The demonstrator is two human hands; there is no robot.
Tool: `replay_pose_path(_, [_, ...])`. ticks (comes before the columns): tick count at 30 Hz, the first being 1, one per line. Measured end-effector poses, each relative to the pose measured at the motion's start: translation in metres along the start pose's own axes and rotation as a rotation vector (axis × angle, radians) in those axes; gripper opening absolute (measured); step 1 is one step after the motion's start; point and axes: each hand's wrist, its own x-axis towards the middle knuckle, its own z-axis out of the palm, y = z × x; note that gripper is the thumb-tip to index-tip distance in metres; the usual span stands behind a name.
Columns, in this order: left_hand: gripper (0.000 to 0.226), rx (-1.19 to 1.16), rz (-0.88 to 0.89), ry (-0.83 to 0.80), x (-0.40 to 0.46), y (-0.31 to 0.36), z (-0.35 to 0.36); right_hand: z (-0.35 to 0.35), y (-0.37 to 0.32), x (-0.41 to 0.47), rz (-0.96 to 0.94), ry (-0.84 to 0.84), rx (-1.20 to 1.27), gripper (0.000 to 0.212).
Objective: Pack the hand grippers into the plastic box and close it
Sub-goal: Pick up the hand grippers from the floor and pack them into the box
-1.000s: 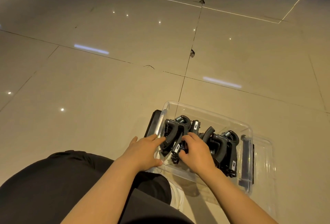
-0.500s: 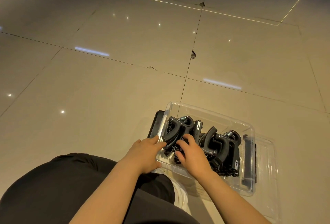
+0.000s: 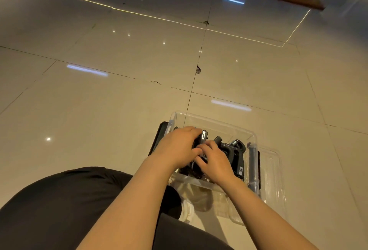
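Now both hands are inside the plastic box. The left hand and right hand curl their fingers around the hand grippers, which sit packed just beside the grip. Under and right of it lies the clear lid.

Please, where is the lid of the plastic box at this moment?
In the head view the clear lid lies flat on the floor at the right side of the plastic box, partly under it, beyond the right hand.

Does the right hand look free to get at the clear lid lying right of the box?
Probably yes: the lid lies uncovered just beyond the box wall, though the right hand is busy among the hand grippers.
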Motion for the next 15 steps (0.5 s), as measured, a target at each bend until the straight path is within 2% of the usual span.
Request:
replay_pose_path(5, [0.049,0.163,0.046,-0.038,-0.020,0.050,0.015,-0.029,0.037,-0.056,0.118,0.042,0.088,0.029])
replay_pose_path(12, [0.045,0.146,0.025,0.018,-0.057,0.122,0.050,-0.054,0.097,-0.140,0.219,0.108,0.205,0.009])
replay_pose_path(15, [0.046,0.140,0.007,-0.005,-0.073,0.154,0.073,-0.065,0.122,-0.171,0.202,0.113,0.177,0.010])
